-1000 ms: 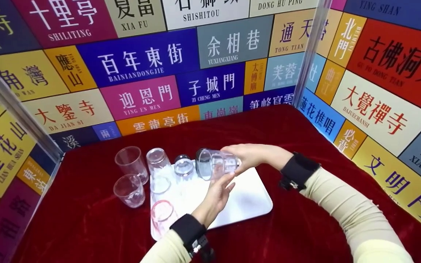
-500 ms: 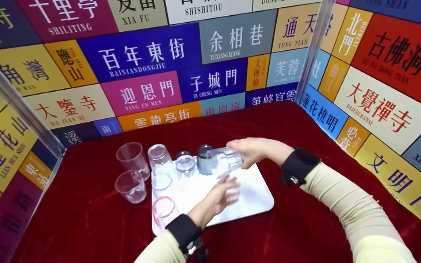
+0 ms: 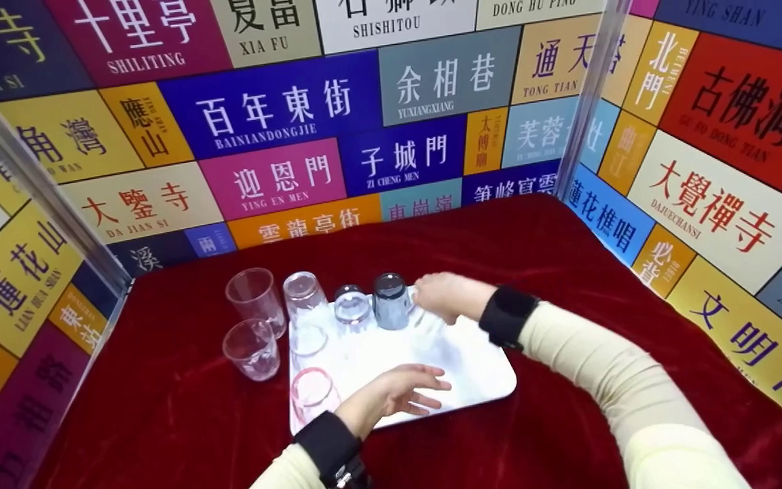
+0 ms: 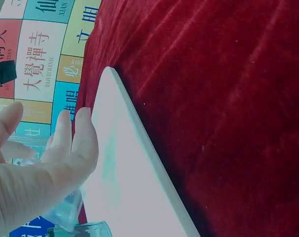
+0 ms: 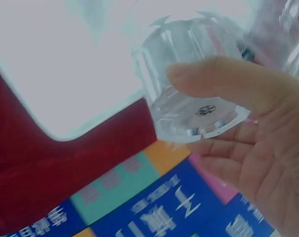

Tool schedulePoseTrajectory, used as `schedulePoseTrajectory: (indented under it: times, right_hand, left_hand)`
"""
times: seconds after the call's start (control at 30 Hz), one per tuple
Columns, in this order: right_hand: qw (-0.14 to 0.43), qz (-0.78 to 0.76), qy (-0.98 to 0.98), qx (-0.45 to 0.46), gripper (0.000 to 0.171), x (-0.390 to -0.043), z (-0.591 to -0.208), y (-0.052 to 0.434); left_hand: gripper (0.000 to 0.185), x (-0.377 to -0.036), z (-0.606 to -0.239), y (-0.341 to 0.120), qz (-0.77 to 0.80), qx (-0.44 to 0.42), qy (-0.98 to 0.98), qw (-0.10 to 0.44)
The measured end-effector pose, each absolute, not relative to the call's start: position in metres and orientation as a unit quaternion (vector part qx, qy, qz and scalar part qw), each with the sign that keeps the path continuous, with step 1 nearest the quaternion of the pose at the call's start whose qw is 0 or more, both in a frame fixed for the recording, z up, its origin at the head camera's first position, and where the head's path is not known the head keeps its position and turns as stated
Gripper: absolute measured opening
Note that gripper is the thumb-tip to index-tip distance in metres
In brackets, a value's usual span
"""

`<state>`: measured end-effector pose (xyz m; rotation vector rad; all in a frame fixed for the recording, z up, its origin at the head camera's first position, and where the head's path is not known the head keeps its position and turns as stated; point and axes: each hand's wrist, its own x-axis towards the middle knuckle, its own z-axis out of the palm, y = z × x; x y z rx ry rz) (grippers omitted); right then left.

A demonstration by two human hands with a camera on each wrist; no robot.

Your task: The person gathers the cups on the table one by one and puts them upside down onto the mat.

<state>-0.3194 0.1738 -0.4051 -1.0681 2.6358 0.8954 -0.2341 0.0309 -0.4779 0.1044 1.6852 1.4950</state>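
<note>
Right hand [image 3: 447, 297]: grip closed round the base of an inverted clear faceted glass [image 5: 189, 79], mouth down on the white rectangular tray [image 3: 479, 370], 3 o'clock of the grey tumbler [image 3: 391, 302].
Left hand [image 3: 398, 394]: grip open, fingers relaxed, hovering over the tray's 6 o'clock edge.

In the head view the right hand [image 3: 447, 296] hides most of the blurred clear glass [image 3: 426, 324] it holds.

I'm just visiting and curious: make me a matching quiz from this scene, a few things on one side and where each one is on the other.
Things:
1. dark glass
2. pink-rimmed glass
3. two clear cups
4. faceted glass

Places:
A. on the red cloth, left of the white tray
B. in the right hand
C. tray's near left corner
D. tray's far edge, upside down

Pairs: 1-D, 2-C, 3-A, 4-B
</note>
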Motion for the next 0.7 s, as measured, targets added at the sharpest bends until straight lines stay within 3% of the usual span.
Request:
schedulePoseTrajectory:
  times: [0.27,0.7]
  right_hand:
    - [0.029,0.408,0.825,-0.39,0.05,-0.31,-0.425,0.135]
    - [0.078,0.394,0.835,-0.376,0.052,-0.326,-0.437,0.12]
  left_hand:
    - [0.052,-0.236,-0.473,0.025,0.562,0.055,0.713,0.416]
    - [0.054,-0.24,-0.474,0.013,0.55,0.056,0.729,0.403]
